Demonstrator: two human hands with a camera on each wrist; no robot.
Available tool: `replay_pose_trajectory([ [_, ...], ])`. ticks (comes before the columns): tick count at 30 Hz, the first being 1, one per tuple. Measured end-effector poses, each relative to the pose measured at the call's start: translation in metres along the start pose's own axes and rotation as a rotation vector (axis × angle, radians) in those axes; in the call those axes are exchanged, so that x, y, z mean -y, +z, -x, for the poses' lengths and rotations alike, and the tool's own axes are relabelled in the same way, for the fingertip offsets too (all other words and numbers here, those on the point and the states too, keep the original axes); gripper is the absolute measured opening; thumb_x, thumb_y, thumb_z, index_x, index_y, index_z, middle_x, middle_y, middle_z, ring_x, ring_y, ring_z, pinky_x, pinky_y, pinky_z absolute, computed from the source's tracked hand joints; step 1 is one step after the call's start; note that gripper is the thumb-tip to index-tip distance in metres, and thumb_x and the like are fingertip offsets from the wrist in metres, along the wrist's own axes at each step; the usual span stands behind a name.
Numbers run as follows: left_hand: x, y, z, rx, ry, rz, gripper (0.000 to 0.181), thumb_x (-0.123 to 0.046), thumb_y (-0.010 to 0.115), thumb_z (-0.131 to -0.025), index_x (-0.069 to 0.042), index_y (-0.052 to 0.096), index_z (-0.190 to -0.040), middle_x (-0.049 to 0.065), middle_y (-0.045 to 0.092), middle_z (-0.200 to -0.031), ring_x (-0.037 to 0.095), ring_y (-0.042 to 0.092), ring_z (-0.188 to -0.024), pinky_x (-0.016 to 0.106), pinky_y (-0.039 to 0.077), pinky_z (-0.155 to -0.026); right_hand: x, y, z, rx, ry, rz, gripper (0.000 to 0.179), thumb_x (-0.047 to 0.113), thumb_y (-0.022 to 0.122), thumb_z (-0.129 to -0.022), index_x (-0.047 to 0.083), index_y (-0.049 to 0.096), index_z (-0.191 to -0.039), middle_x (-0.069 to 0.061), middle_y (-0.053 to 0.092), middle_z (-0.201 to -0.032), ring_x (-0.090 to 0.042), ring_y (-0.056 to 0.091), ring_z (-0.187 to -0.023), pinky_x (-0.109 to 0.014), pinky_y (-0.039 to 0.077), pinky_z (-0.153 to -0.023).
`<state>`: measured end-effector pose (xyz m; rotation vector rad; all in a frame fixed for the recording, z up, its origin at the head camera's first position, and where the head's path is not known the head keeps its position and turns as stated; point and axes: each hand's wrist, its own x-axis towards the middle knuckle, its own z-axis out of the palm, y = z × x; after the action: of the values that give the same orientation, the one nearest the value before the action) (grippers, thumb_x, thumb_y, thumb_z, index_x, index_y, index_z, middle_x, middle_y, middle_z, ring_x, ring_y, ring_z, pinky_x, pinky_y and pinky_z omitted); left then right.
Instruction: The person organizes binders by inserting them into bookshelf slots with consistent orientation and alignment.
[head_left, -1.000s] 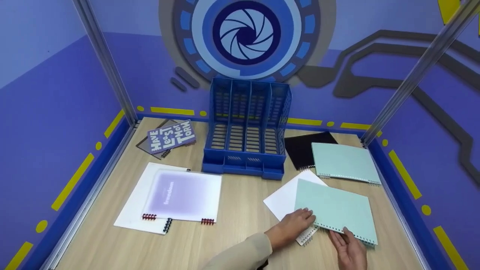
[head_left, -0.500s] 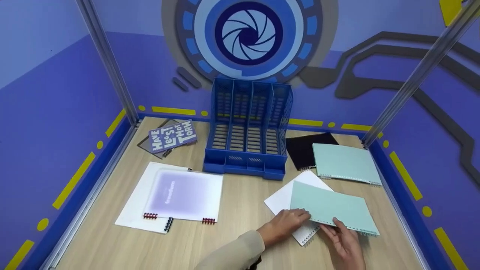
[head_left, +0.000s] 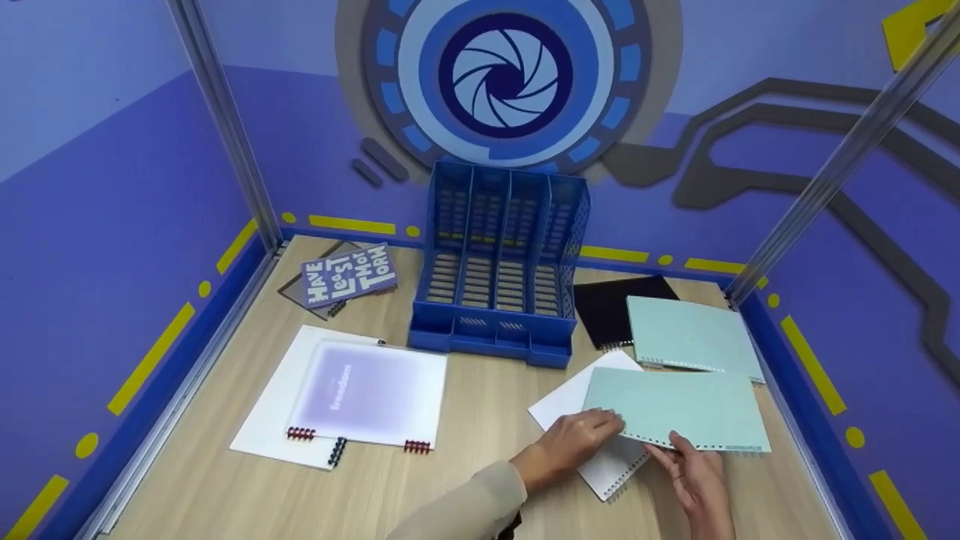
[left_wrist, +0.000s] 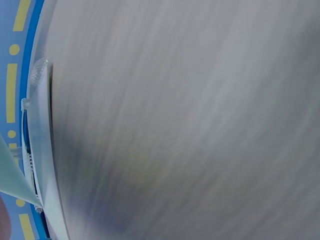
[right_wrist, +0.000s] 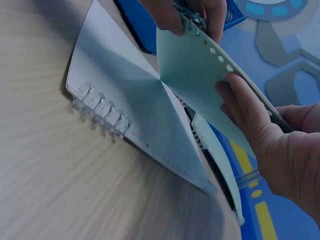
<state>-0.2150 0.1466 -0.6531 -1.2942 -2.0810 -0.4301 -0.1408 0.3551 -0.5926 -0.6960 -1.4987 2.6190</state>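
Both hands grip the bound edge of a pale green spiral notebook (head_left: 675, 405), tilted with that edge raised. My left hand (head_left: 574, 442) pinches its left corner at the rings. Farther right, my right hand (head_left: 697, 480) has the thumb on top and fingers beneath, as the right wrist view shows of the right hand (right_wrist: 285, 145). Under the green notebook lies a white spiral notebook (head_left: 615, 472), partly covered; its clear rings (right_wrist: 102, 110) show in the right wrist view. The left wrist view mostly shows tabletop, with the white notebook (left_wrist: 42, 135) at its left.
A blue file organizer (head_left: 491, 322) with several slots stands at the back. Another green notebook (head_left: 694, 334) overlaps a black one (head_left: 607, 304) at right. To the left lie a purple-and-white "freedom" notebook (head_left: 405, 390) on a white one, and a lettered purple notebook (head_left: 349, 276) on a grey one.
The green notebook's bound edge has come up from the table, its right end rising most. My right hand has moved up slightly with it; my left hand keeps its corner.
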Motion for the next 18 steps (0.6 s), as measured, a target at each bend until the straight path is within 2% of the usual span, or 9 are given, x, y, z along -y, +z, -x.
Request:
replay_pose_trajectory([
  [4, 0.003, 0.003, 0.0, -0.023, -0.085, 0.02, 0.032, -0.003, 0.062, -0.096, -0.007, 0.069, -0.127, 0.006, 0.069, -0.127, 0.016, 0.065, -0.119, 0.027, 0.047, -0.103, -0.003, 0.011, -0.001, -0.019, -0.061, 0.04, 0.056, -0.002, 0.038, -0.106, 0.009, 0.02, -0.158, 0.004, 0.071, -0.102, -0.015, 0.072, -0.099, -0.04, 0.051, -0.098],
  [7, 0.007, 0.005, 0.002, -0.002, -0.186, 0.058, 0.043, 0.003, 0.065, -0.09, -0.002, 0.063, -0.133, 0.012, 0.064, -0.135, 0.021, 0.06, -0.127, 0.032, 0.046, -0.107, -0.007, 0.021, -0.004, -0.003, -0.121, 0.097, 0.062, -0.001, 0.036, -0.107, 0.008, 0.01, -0.162, -0.01, 0.061, -0.127, -0.013, 0.071, -0.102, -0.04, 0.051, -0.098],
  [11, 0.01, 0.006, 0.006, 0.054, -0.286, 0.113, 0.057, 0.006, 0.063, -0.088, 0.003, 0.052, -0.144, 0.017, 0.055, -0.146, 0.025, 0.052, -0.136, 0.035, 0.042, -0.111, -0.01, 0.029, -0.006, -0.023, -0.176, 0.144, 0.062, 0.0, 0.032, -0.107, 0.007, 0.007, -0.163, -0.028, 0.035, -0.151, -0.01, 0.071, -0.1, -0.038, 0.052, -0.097],
  [13, 0.012, 0.005, 0.01, 0.063, -0.321, 0.141, 0.06, 0.007, 0.062, -0.088, 0.005, 0.047, -0.146, 0.019, 0.052, -0.148, 0.028, 0.051, -0.138, 0.036, 0.042, -0.111, -0.012, 0.032, -0.006, -0.031, -0.18, 0.143, 0.06, 0.001, 0.031, -0.108, 0.008, 0.007, -0.163, -0.029, 0.031, -0.154, -0.008, 0.071, -0.1, -0.037, 0.052, -0.097],
  [16, 0.019, -0.001, 0.017, 0.068, -0.372, 0.177, 0.06, 0.007, 0.061, -0.088, 0.006, 0.046, -0.146, 0.02, 0.051, -0.149, 0.03, 0.05, -0.138, 0.035, 0.04, -0.112, -0.015, 0.036, -0.003, -0.024, -0.186, 0.135, 0.06, 0.002, 0.03, -0.108, 0.008, 0.006, -0.163, -0.028, 0.03, -0.155, -0.016, 0.068, -0.113, -0.037, 0.052, -0.098],
  [18, 0.027, -0.006, 0.019, 0.066, -0.415, 0.206, 0.059, 0.007, 0.061, -0.088, 0.007, 0.047, -0.146, 0.021, 0.051, -0.148, 0.032, 0.049, -0.139, 0.034, 0.039, -0.112, -0.013, 0.038, -0.002, -0.024, -0.19, 0.136, 0.06, 0.004, 0.031, -0.109, 0.008, 0.005, -0.163, -0.028, 0.03, -0.156, -0.016, 0.066, -0.116, -0.035, 0.051, -0.099],
])
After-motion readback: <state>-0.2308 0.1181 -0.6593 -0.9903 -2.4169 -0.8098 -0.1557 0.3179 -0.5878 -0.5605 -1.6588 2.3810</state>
